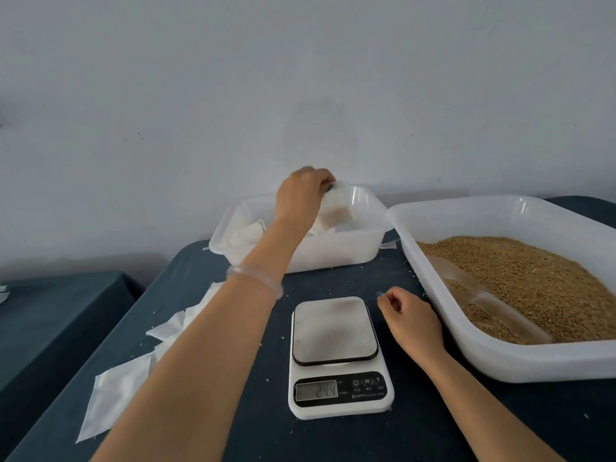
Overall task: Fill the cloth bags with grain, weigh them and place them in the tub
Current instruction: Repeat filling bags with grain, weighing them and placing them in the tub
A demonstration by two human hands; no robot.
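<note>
My left hand (301, 195) reaches over the small white tub (363, 248) at the back and holds a filled white cloth bag (335, 208) by its top, hanging inside the tub's rim. Another filled bag (245, 233) lies in the tub's left part. A white kitchen scale (336, 355) stands in front of me with a bare plate and a lit display. My right hand (408, 316) rests on the table to the right of the scale, fingers loosely curled, holding nothing. The big white tray (500, 361) on the right holds brown grain (526, 281) with a clear scoop (483, 295) lying in it.
Several flat cloth bags (120, 391) lie on the dark blue tablecloth (260, 428) at the left, partly under my left forearm. Loose grains are scattered on the cloth. A second dark table (56, 315) stands to the left. A grey wall is close behind.
</note>
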